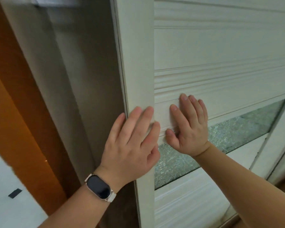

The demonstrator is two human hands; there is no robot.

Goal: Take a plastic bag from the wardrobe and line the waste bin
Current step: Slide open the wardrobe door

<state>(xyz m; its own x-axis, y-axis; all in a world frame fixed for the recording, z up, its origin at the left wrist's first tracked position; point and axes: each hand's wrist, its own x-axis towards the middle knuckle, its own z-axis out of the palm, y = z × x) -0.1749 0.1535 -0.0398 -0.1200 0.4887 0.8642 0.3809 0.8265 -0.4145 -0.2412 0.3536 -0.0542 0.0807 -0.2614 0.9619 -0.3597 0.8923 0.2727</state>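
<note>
The white wardrobe door (212, 51) fills the right half of the view, with ridged horizontal panels and a frosted glass strip (237, 130) across it. My left hand (130, 142) lies flat on the door's left frame, fingers spread, a dark watch on the wrist. My right hand (189, 127) presses flat on the panel just to the right, fingertips on a ridge. Neither hand holds anything. No plastic bag or waste bin is in view.
Left of the door stands the beige side wall of the wardrobe (76, 79). Beyond it runs an orange-brown wooden frame (11, 104). A pale floor with dark marks (10, 195) shows at the bottom left. A second door panel (280, 145) sits at far right.
</note>
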